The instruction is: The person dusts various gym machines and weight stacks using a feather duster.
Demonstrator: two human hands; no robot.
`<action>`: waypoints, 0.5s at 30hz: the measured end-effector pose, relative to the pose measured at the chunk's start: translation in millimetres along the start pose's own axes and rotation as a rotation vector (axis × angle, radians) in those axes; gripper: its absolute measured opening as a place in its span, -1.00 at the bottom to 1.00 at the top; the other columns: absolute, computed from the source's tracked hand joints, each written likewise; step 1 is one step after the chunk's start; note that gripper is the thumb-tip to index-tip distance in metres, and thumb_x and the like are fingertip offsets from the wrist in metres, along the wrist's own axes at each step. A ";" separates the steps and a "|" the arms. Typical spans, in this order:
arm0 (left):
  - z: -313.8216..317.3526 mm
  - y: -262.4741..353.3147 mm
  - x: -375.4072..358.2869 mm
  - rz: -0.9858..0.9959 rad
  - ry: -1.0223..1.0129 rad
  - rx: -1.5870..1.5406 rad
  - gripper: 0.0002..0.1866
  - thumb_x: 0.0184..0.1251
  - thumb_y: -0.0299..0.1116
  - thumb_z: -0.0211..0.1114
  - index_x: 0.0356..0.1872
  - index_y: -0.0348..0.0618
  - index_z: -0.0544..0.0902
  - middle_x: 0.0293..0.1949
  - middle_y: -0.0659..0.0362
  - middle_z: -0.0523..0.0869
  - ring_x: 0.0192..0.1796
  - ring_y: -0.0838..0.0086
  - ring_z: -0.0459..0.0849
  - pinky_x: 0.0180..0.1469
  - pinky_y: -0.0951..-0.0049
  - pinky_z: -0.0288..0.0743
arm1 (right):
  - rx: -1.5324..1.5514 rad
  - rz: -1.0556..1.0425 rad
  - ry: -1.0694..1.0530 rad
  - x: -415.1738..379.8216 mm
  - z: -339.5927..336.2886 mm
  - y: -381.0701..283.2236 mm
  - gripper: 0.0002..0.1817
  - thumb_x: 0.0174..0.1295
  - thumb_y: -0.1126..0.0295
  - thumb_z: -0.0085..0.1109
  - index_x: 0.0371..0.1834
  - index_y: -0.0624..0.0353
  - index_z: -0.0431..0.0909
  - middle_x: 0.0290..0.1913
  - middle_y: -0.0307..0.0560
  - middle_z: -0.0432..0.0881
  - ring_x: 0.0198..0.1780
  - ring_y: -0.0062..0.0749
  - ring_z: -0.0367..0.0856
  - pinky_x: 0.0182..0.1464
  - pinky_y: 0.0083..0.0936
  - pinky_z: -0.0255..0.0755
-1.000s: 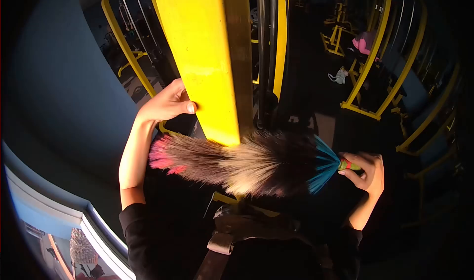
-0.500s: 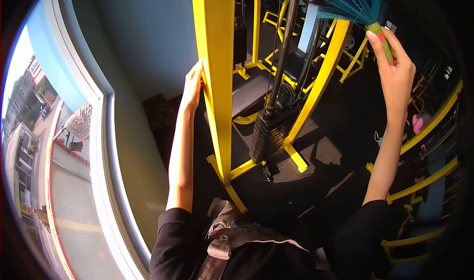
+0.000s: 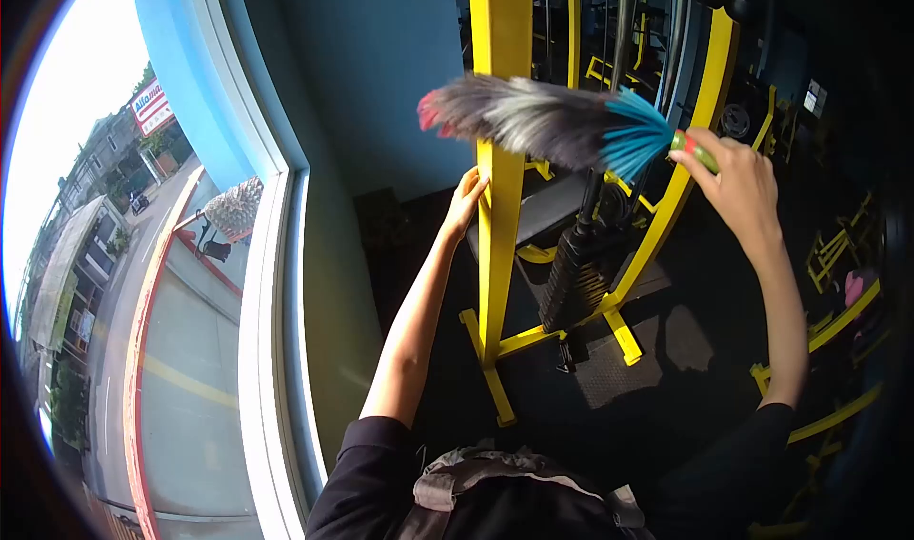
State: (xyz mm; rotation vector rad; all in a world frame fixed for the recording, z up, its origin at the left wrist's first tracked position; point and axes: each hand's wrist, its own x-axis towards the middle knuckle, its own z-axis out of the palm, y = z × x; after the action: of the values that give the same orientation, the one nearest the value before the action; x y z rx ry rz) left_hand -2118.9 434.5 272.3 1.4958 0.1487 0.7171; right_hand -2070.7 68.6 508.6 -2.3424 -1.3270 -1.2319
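Observation:
My right hand point(image 3: 738, 183) is closed round the green and red handle of a feather duster point(image 3: 543, 126). The duster points left, its blue, grey and dark red feathers crossing in front of a yellow upright post point(image 3: 501, 245). My left hand point(image 3: 466, 200) rests against the left side of that post, below the feathers, its fingers partly hidden behind the edge. The post belongs to a yellow gym machine with a dark weight stack point(image 3: 574, 278) and cables behind it.
A window frame point(image 3: 271, 350) runs down the left, with a street outside. Behind the post is a padded bench point(image 3: 547, 209). More yellow gym equipment point(image 3: 833, 250) stands at the right. A mat point(image 3: 619, 367) lies on the dark floor.
The duster has come down and swung left across the post, with my right hand lower. The view has shifted, so the post and my left hand appear further right.

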 end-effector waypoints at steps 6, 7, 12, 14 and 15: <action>12.9 9.0 -3.6 0.156 0.102 0.317 -0.30 0.00 -0.06 0.39 0.10 -0.29 0.36 -0.13 0.03 0.61 -0.08 0.40 0.59 0.00 0.45 0.41 | -0.103 0.231 0.474 103.3 -128.0 -42.7 -0.71 0.17 0.23 0.09 -0.22 0.23 0.59 -0.37 0.10 0.63 -0.34 -0.12 0.63 -0.27 -0.35 0.50; 13.8 13.6 -5.9 0.183 0.112 0.371 -0.30 -0.01 -0.05 0.39 0.08 -0.30 0.37 -0.15 0.02 0.62 -0.09 0.40 0.60 -0.01 0.45 0.42 | -0.074 0.290 0.432 109.2 -140.6 -50.2 -0.69 0.14 0.22 0.11 -0.23 0.26 0.59 -0.36 0.10 0.63 -0.35 -0.12 0.63 -0.27 -0.33 0.50; 5.8 -2.4 3.1 0.210 0.084 0.458 -0.33 0.06 -0.09 0.36 0.12 -0.28 0.34 -0.17 0.04 0.62 -0.10 0.45 0.60 -0.04 0.46 0.42 | -0.313 -0.146 0.284 90.6 -126.1 -35.7 -0.61 0.06 0.04 0.19 -0.22 0.11 0.63 -0.54 -0.06 0.63 -0.51 -0.36 0.62 -0.38 -0.50 0.49; 5.0 -0.7 2.5 0.207 0.085 0.476 -0.33 0.06 -0.09 0.36 0.11 -0.28 0.34 -0.18 0.04 0.63 -0.12 0.45 0.60 -0.05 0.46 0.42 | -0.340 -0.128 0.025 78.0 -122.4 -57.0 -0.63 -0.05 0.08 0.29 -0.36 0.17 0.67 -0.54 -0.08 0.63 -0.52 -0.37 0.62 -0.38 -0.55 0.48; 5.8 0.6 2.7 0.196 0.092 0.490 -0.33 0.06 -0.10 0.36 0.11 -0.29 0.34 -0.20 0.04 0.63 -0.13 0.45 0.60 -0.06 0.46 0.43 | -0.348 -0.136 -0.039 77.9 -120.4 -60.5 -0.61 -0.09 0.07 0.32 -0.36 0.17 0.67 -0.53 -0.09 0.64 -0.53 -0.37 0.61 -0.38 -0.58 0.46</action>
State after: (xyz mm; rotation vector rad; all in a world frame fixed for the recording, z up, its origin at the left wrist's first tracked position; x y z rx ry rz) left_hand -2114.1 431.0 274.4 1.9631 0.2639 0.9542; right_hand -2166.6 91.3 629.1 -2.5495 -1.4009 -1.5790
